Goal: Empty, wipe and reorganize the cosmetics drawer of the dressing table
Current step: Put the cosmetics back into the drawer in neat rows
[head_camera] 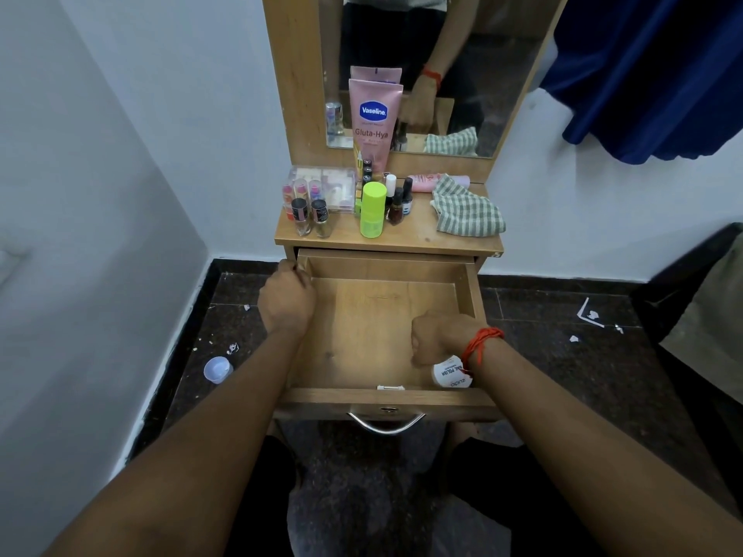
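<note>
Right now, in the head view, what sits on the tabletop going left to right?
Clear plastic box → green bottle → dark nail polish bottle → checked cloth.

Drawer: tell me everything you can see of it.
The drawer is light wood-look board, pulled well out under the tabletop. Its front bears a curved metal handle and a keyhole. The left hand grips its left wall near the back; the right hand, curled, is inside at front right, beside a white bottle lying in that corner. The rest of its floor shows bare.
</note>
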